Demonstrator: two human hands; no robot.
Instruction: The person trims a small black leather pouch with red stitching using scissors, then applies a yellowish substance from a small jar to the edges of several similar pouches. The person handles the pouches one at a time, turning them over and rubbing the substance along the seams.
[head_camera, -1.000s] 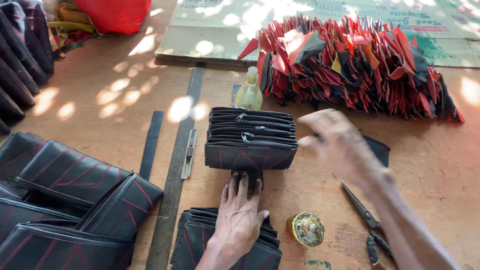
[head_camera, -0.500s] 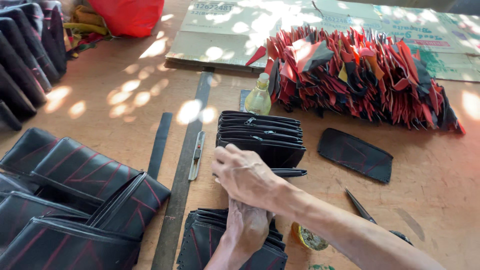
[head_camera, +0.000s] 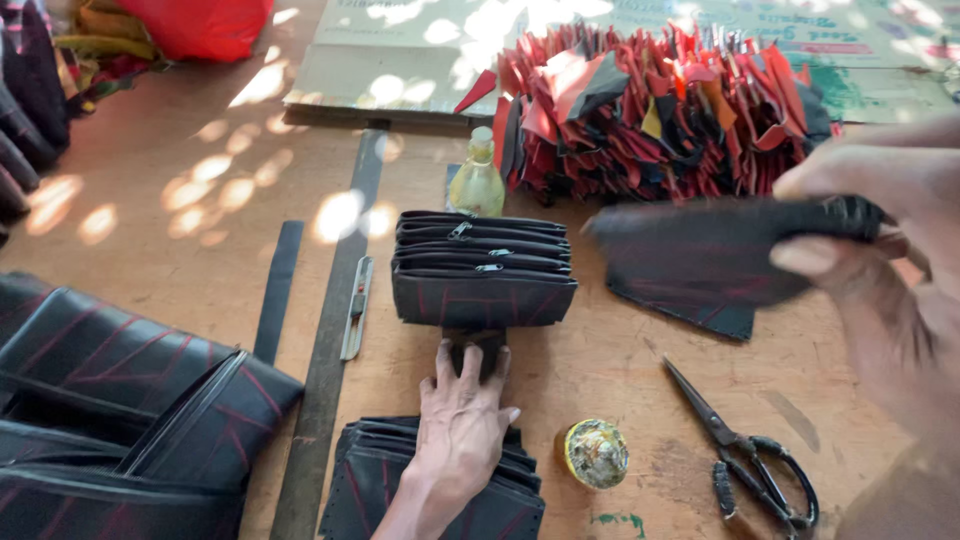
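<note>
My left hand (head_camera: 462, 430) lies flat, fingers spread, over a low stack of black pouches (head_camera: 365, 480) at the near edge. Its fingertips touch a small black piece (head_camera: 478, 345) in front of an upright row of zipped black pouches (head_camera: 482, 270). My right hand (head_camera: 880, 250) is raised at the right, blurred, and grips one black pouch (head_camera: 700, 245) with faint red lines by its end. Below that pouch, a flat black piece (head_camera: 700, 312) rests on the wooden table (head_camera: 200, 200).
A heap of red and black cut pieces (head_camera: 660, 110) fills the far right. A small yellowish bottle (head_camera: 477, 180) stands behind the row. Scissors (head_camera: 750, 460) and a round tin (head_camera: 594, 452) lie near right. A long metal ruler (head_camera: 330, 350), cutter (head_camera: 354, 308), black strip (head_camera: 275, 290) and large black bags (head_camera: 120, 400) lie left.
My right hand has swung from above my left hand out to the right and now holds a black pouch in the air. My left hand has stayed on the near stack.
</note>
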